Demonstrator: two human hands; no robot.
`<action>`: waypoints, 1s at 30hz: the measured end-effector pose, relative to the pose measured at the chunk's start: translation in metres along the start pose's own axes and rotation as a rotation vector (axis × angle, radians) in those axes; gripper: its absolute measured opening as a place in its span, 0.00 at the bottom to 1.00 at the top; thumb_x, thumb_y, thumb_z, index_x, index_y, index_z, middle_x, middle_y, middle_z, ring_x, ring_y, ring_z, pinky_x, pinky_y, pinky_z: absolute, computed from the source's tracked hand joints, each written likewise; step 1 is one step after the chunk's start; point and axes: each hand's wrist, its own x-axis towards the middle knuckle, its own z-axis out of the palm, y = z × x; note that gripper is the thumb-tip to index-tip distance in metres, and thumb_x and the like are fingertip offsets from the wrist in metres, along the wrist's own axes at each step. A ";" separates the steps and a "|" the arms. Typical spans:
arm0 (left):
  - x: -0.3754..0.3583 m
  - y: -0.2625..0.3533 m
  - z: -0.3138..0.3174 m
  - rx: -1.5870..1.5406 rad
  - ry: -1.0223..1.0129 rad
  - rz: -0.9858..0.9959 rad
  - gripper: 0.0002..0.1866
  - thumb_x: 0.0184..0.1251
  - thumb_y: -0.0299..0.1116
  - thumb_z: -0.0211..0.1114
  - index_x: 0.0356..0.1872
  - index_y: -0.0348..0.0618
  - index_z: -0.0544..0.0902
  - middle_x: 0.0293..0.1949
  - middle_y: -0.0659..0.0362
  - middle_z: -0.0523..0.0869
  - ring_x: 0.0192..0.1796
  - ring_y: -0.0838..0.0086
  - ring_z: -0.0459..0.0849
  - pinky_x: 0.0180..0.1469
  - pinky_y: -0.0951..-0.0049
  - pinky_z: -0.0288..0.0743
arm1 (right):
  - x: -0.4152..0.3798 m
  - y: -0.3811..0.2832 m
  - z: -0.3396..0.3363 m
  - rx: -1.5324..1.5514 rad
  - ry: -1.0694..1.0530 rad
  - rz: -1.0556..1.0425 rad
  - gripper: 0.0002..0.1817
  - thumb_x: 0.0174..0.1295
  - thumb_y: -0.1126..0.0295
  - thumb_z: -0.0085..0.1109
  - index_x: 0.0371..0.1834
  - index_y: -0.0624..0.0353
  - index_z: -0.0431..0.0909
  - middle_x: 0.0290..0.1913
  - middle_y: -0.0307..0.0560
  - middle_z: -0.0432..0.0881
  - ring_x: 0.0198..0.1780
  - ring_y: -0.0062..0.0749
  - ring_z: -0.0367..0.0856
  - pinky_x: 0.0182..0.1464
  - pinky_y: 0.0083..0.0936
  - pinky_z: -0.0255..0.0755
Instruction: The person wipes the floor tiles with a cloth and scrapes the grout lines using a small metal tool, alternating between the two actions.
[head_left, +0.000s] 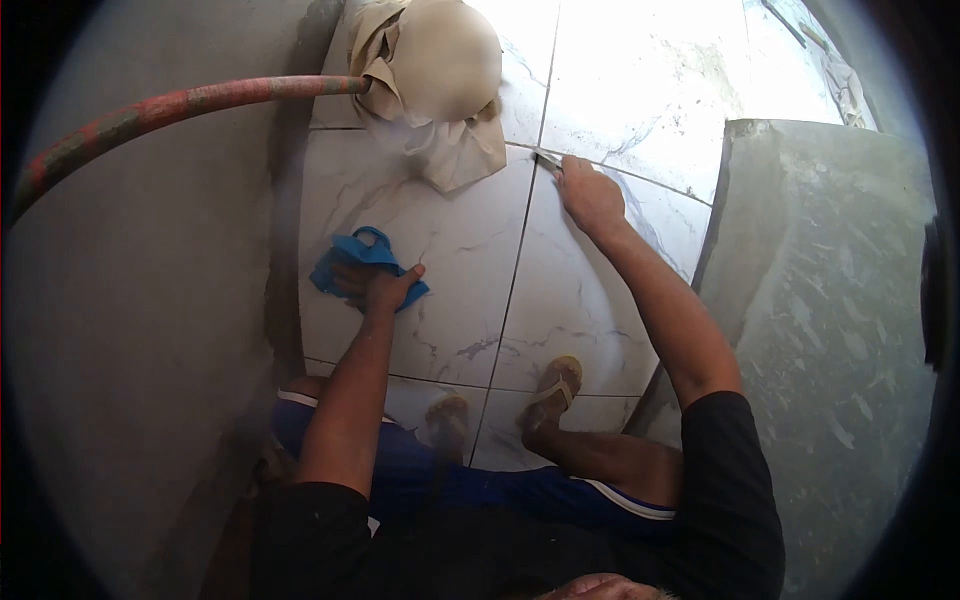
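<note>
My left hand (pixel 378 288) presses a crumpled blue cloth (pixel 350 250) against the white tiled floor (pixel 450 260). Its thumb sticks out to the side, while the other fingers lie partly in the folds. Farther forward, my right hand (pixel 590 195) is closed around a small scraper (pixel 546 160). The thin blade touches the floor where two dark tile joints (pixel 538 150) cross. Most of the scraper's handle is hidden in my fist.
Ahead lies a beige cloth (pixel 460 160) with a blurred round shape over it. A red-and-grey hose (pixel 200 98) runs from there across the left wall (pixel 150 300). A grey slab (pixel 820 300) borders the right. My sandalled feet (pixel 555 385) stand on the tiles.
</note>
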 end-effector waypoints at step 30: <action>0.032 -0.016 0.023 -0.025 -0.051 -0.033 0.89 0.38 0.73 0.82 0.79 0.28 0.23 0.83 0.38 0.24 0.85 0.40 0.27 0.81 0.31 0.40 | -0.104 0.203 -0.035 -0.117 0.043 0.356 0.18 0.78 0.53 0.48 0.49 0.57 0.76 0.42 0.60 0.85 0.48 0.58 0.86 0.48 0.55 0.77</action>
